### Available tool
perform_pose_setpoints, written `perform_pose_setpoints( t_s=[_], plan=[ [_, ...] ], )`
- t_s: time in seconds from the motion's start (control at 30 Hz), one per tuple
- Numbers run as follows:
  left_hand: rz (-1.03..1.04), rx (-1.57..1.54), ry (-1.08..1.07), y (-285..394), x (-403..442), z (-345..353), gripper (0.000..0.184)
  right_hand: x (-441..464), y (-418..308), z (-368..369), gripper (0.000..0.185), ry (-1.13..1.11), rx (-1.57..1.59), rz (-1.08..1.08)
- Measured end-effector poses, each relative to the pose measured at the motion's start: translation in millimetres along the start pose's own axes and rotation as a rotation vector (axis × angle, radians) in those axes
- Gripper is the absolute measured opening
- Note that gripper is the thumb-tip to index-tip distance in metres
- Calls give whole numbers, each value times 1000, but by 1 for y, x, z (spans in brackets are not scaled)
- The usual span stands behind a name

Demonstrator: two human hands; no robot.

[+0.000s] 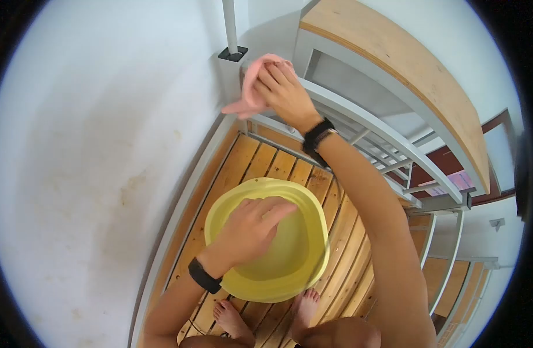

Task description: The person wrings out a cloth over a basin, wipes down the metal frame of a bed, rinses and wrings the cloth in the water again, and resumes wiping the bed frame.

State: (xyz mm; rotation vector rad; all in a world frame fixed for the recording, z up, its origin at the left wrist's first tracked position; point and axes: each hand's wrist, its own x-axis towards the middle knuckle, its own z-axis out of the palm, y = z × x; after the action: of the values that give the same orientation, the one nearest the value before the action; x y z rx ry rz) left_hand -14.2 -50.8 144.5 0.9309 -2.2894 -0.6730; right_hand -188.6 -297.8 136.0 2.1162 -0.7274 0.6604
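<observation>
My right hand (282, 90) presses a pink cloth (252, 95) against the grey metal rail (365, 119) by the corner post, its fingers bent over the fabric. One end of the cloth hangs off to the left. Lower down, my left hand (252, 226) is held above a yellow plastic basin (313, 255), the thumb stretched out to the right and the other fingers partly hidden behind the hand. Nothing shows in it. The basin stands on wooden slats (342, 232), in front of my bare feet.
A white, stained wall (86, 174) runs along the left. The corner post (231, 75) carries a thin upright pole (230, 26). At the upper right is a wooden board (394, 52) on a grey frame. Ladder-like metal bars (446, 261) stand at the right.
</observation>
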Motion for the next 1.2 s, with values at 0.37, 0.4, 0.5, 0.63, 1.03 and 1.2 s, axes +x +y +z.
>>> perform_pose_setpoints(
  t_s=[0.37, 0.4, 0.5, 0.63, 1.03, 1.2],
  plan=[
    [2, 5, -57, -9, 6, 12, 37, -179, -37, -38, 56, 144, 1002, 1384],
    [1, 0, -66, -10, 4, 13, 37, -179, -40, -31, 60, 427, 1254, 1583],
    [-30, 4, -98, -17, 2, 15, 37, -150, -48, -9, 66, 408, 1240, 1301],
    [-87, -14, -122, -25, -1, 13, 38, -90, -43, 40, 42, 276, 1160, 1258],
    [-120, 1, -164, -35, 2, 12, 41, -106, -37, 33, 25, 20, 975, 1163],
    [-120, 57, -171, -25, 1, 12, 43, -164, -73, 86, 32, -128, 910, 1106]
  ],
)
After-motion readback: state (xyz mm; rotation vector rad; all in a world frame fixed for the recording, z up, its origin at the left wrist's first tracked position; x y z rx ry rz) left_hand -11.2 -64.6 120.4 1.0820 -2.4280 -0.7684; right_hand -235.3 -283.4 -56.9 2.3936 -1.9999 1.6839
